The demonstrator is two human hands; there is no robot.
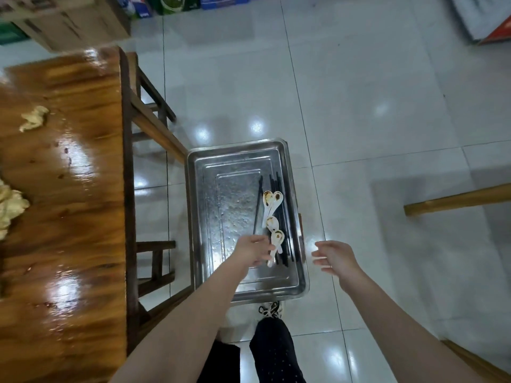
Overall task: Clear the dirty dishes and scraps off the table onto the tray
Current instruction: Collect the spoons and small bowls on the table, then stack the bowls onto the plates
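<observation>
The left arm is stretched from the lower centre of the frame over the metal tray (221,217). The left hand (253,251) is placed at the handles of the white spoons (272,223), with fingers bent against one handle; whether it is grasped cannot be told. The right hand (336,258) is held just right of the tray, fingers loosened and spread, with nothing in it. Black chopsticks (278,181) are laid along the tray's right side. Crumpled scraps (34,118) are left on the table (77,194).

Dimpled shiny metal tray (210,205), glossy varnished wooden table (69,189), glazed white spoons (272,223).
</observation>
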